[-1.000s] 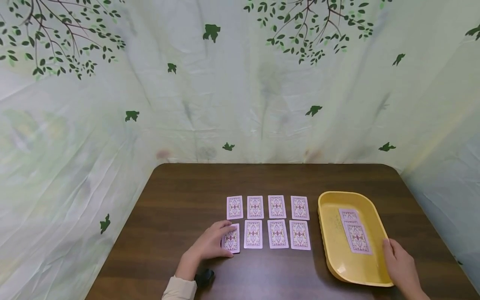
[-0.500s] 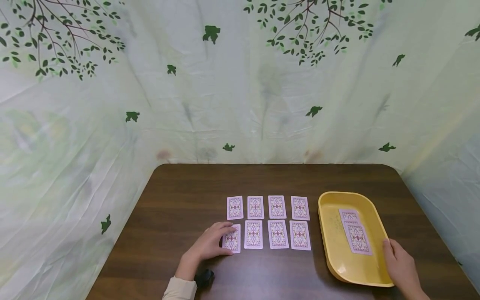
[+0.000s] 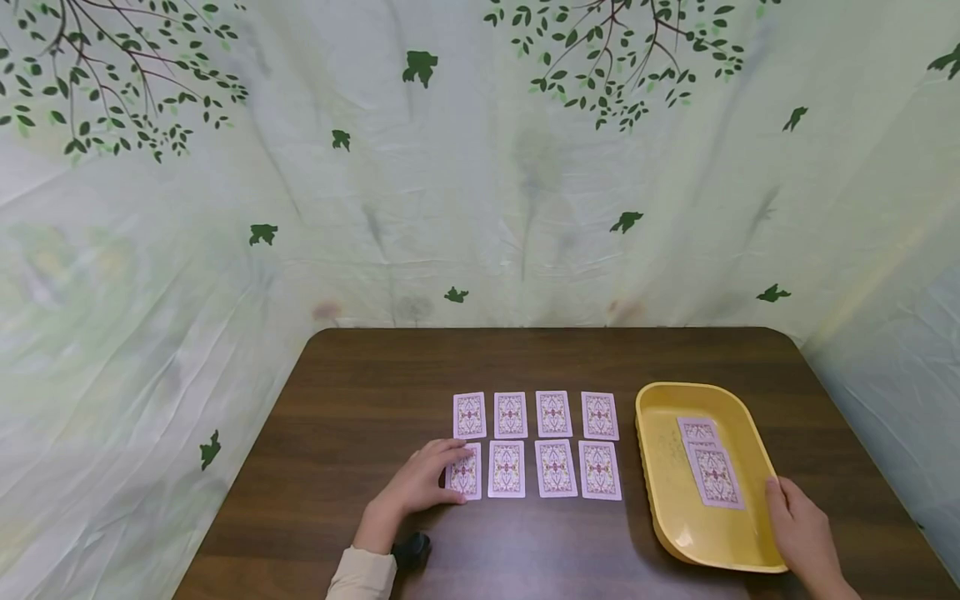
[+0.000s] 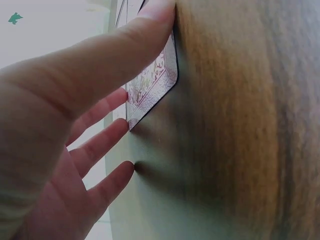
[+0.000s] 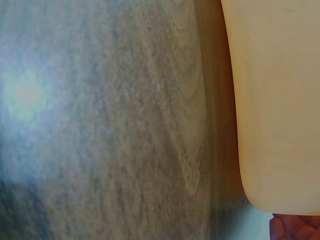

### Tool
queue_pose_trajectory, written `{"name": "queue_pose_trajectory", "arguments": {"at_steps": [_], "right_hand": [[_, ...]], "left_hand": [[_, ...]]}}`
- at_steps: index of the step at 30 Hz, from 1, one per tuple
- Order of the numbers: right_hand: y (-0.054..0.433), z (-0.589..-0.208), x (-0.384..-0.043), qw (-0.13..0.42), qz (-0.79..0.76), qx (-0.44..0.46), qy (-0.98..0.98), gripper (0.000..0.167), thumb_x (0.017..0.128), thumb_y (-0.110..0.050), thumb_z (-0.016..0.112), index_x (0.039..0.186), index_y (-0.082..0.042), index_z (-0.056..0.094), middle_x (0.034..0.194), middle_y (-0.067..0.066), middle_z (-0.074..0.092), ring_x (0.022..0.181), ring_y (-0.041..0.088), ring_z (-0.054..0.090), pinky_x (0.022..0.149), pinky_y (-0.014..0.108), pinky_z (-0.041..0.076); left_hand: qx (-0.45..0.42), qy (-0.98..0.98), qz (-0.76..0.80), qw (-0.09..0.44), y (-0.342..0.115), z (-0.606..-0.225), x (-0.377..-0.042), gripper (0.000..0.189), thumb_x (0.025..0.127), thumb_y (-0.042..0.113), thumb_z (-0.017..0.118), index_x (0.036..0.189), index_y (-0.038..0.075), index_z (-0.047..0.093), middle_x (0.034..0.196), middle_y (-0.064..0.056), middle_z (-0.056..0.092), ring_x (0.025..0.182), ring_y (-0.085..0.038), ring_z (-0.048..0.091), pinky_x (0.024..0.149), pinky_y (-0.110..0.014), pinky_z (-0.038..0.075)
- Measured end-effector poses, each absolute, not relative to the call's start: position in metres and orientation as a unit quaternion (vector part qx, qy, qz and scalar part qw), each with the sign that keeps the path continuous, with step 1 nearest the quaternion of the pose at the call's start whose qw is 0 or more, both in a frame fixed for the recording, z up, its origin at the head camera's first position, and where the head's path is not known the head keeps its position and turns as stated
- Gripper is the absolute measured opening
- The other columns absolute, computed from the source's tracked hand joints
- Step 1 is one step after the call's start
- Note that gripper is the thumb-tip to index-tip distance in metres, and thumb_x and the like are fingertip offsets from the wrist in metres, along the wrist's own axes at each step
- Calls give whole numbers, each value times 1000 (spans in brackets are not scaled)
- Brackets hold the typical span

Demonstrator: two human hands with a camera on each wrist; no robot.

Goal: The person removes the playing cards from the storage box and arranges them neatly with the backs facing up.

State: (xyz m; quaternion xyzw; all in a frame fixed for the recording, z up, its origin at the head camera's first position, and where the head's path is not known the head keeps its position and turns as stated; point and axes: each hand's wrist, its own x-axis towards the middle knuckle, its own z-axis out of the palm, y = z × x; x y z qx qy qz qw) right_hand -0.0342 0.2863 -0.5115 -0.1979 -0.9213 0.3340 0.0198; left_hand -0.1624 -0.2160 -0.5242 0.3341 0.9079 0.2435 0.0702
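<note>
In the head view, my left hand [image 3: 420,479] spans the leftmost playing card [image 3: 467,479] of the near row, which lies face down on the table. Its thumb is at the card's near edge and its index finger at the far edge. The left wrist view shows the thumb [image 4: 100,60] across the card [image 4: 155,85], with other fingertips along its left side. My right hand [image 3: 806,529] grips the right rim of a yellow tray [image 3: 720,542]. Two overlapping face-down cards [image 3: 716,477] lie in that tray. Its pale wall [image 5: 280,100] fills the right of the right wrist view.
Several more purple-patterned cards lie face down in two rows, including a near-row card [image 3: 507,469] and a far-row card [image 3: 554,413]. The dark wooden table [image 3: 375,375] backs onto a leaf-printed curtain [image 3: 450,183].
My left hand and the card under it have shifted slightly away from me, bringing the card closer in line with its row. The right hand and tray hold still.
</note>
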Motion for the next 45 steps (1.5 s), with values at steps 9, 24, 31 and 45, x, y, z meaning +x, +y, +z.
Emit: {"name": "queue_pose_trajectory", "arguments": {"at_steps": [9,24,31,45], "right_hand": [[286,-512,-34,31,334,-196,-921,50,100,-30,23,117,11,45,98,31,54,74,31,53,61,40,42],[285,-510,-32,20,337,-203,-919,54,100,-33,21,119,12,44,101,32,54,75,31,53,62,41,42],[285,-511,-33,19,336,-201,-920,53,100,-33,22,119,11,45,102,32,53,76,31,53,63,40,42],[286,-507,-33,-7,345,-204,-916,58,100,-36,19,122,13,41,109,36,49,81,35,54,68,46,43]], "left_hand": [[339,908,240,58,-216,-528,-166,65,69,33,79,125,9,56,130,-12,48,118,-32,42,92,-51,34],[303,920,245,43,-184,-509,-161,70,74,48,69,129,9,52,133,-11,45,122,-28,40,97,-46,33],[381,890,249,13,-114,-483,-163,71,80,49,63,137,11,42,136,-7,42,124,-23,39,99,-39,33],[421,858,289,45,17,-455,-161,69,85,53,55,140,14,38,136,2,41,123,-8,37,97,-22,31]]}}
